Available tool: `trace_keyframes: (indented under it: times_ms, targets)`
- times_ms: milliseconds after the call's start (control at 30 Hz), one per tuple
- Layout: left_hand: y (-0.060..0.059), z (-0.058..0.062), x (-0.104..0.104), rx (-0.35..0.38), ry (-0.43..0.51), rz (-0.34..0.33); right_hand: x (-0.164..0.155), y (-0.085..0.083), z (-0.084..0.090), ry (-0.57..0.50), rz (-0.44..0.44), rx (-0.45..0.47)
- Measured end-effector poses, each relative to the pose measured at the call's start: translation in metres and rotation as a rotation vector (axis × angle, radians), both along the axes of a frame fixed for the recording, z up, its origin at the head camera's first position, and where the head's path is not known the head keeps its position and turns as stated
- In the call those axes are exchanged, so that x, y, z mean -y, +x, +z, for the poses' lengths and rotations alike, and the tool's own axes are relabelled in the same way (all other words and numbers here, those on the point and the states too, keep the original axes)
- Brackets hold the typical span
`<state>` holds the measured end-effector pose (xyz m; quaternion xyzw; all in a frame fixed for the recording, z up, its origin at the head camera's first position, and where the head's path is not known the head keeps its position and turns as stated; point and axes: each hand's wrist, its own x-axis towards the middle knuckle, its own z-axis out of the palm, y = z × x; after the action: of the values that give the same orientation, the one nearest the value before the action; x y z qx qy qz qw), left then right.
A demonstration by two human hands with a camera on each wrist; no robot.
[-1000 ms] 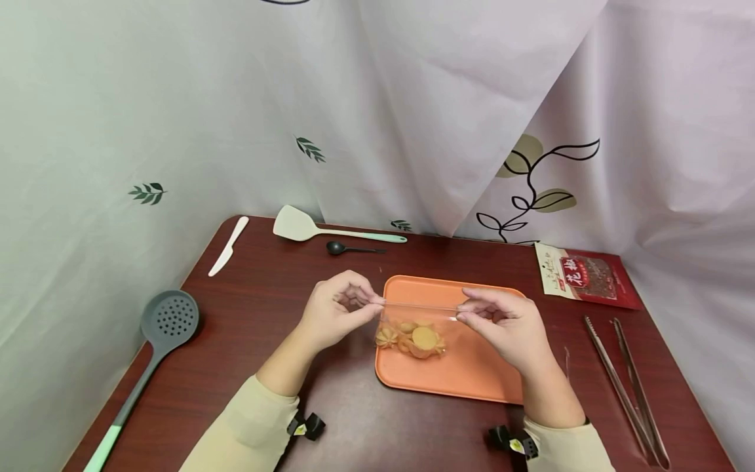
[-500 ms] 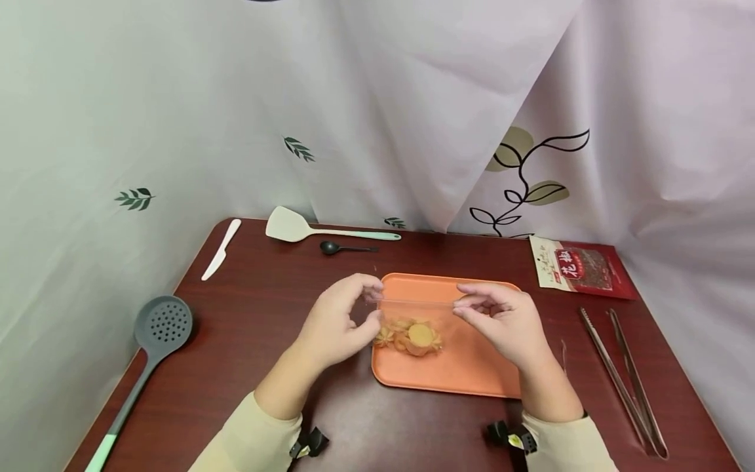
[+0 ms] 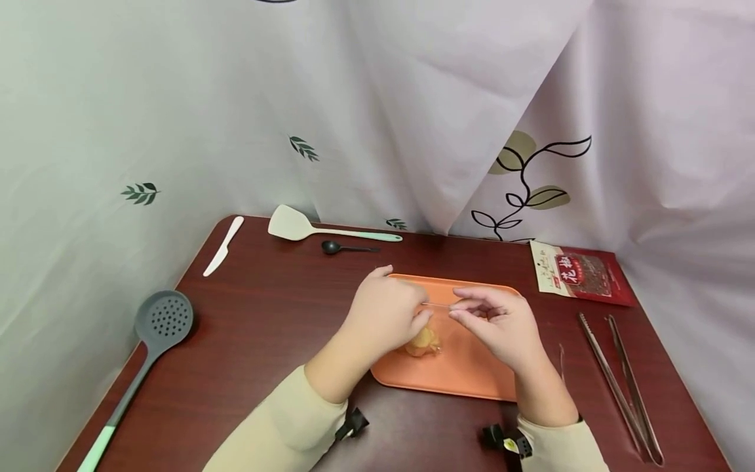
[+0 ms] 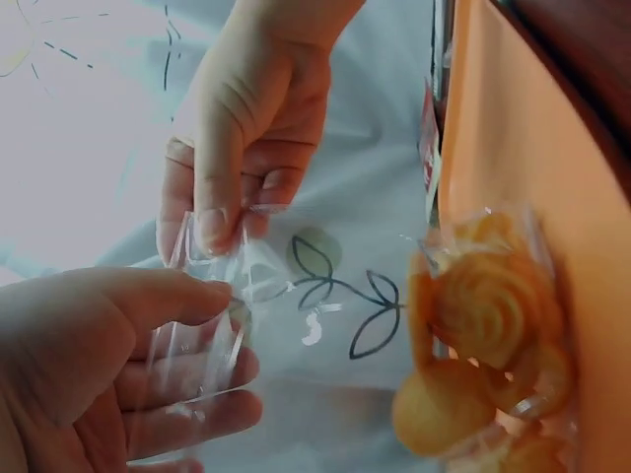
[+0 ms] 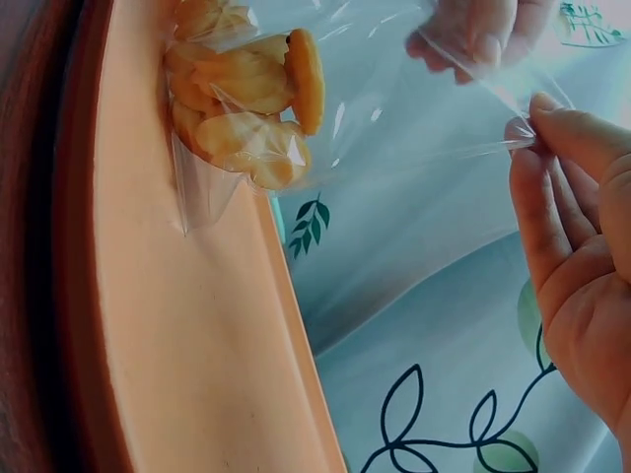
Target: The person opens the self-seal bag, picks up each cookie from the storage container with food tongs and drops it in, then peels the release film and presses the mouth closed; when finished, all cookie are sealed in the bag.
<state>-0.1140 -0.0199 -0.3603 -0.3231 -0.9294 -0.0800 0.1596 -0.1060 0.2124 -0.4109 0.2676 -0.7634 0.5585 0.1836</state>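
Observation:
A clear plastic bag (image 3: pixel 429 328) with several round yellow cookies (image 3: pixel 422 339) hangs over an orange tray (image 3: pixel 472 377) at the table's middle. My left hand (image 3: pixel 420 316) pinches the bag's top edge between thumb and fingers, close to my right hand (image 3: pixel 457 312), which pinches the same edge from the right. In the left wrist view the film (image 4: pixel 212 296) stretches between both hands, with the cookies (image 4: pixel 483 325) low in the bag beside the tray (image 4: pixel 552 177). The right wrist view shows my right hand (image 5: pixel 527 133) pinching the film, and the cookies (image 5: pixel 256 99) above the tray (image 5: pixel 177 345).
On the dark red table (image 3: pixel 265 328) lie a grey slotted spoon (image 3: pixel 162 321) at the left, a white knife (image 3: pixel 223 246), a pale spatula (image 3: pixel 295 226) and a black spoon (image 3: pixel 333 247) at the back. A red packet (image 3: pixel 580 272) and metal tongs (image 3: pixel 619 380) lie right. Curtains enclose the table.
My left hand slid right along the bag's top edge toward the right hand, so the gap between the hands has shrunk. The right hand stayed almost still.

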Motion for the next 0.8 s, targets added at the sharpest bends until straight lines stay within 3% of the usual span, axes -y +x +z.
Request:
trace_keyframes:
  times_ms: [333, 500, 800]
  targets:
    - [-0.008, 0.013, -0.022, 0.198, -0.022, -0.071, -0.002, -0.001, -0.001, 0.013, 0.006, -0.022]
    - [-0.009, 0.011, -0.023, 0.203, 0.006, -0.088, -0.005, -0.002, -0.001, 0.018, 0.025, -0.007]
    - [-0.005, 0.006, -0.02, 0.21, 0.077, -0.018, -0.007, -0.003, -0.001, -0.001, 0.06, 0.004]
